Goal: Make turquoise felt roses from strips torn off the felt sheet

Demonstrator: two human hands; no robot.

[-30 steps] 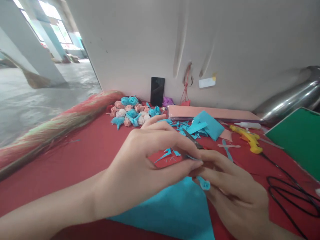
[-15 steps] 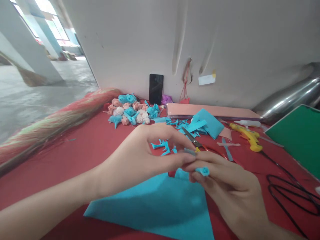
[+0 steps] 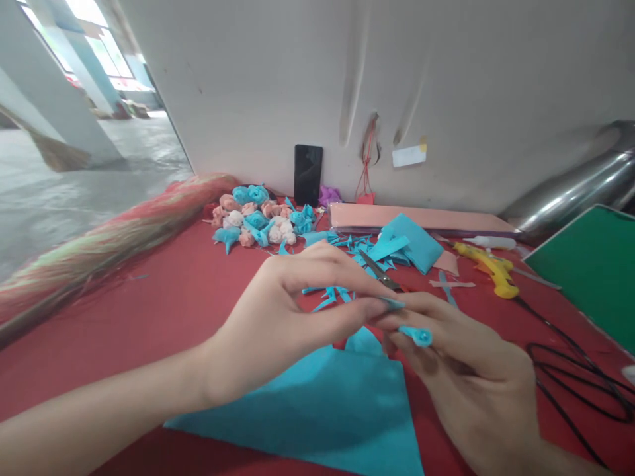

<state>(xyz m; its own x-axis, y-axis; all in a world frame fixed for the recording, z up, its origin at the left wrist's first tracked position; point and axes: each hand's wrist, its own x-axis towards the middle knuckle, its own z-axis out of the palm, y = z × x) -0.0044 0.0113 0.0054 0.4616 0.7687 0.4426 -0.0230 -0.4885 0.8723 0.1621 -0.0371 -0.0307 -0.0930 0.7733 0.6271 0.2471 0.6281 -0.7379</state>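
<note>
One small blue piece we pinch in the fingertips of our left hand, while our right hand grips a blue roll, both near the far right corner of the blue sheet, scissors lying farther.

Holds rolled blue paper in both hands over a blue sheet on the red surface, near scissors and scraps.
</note>
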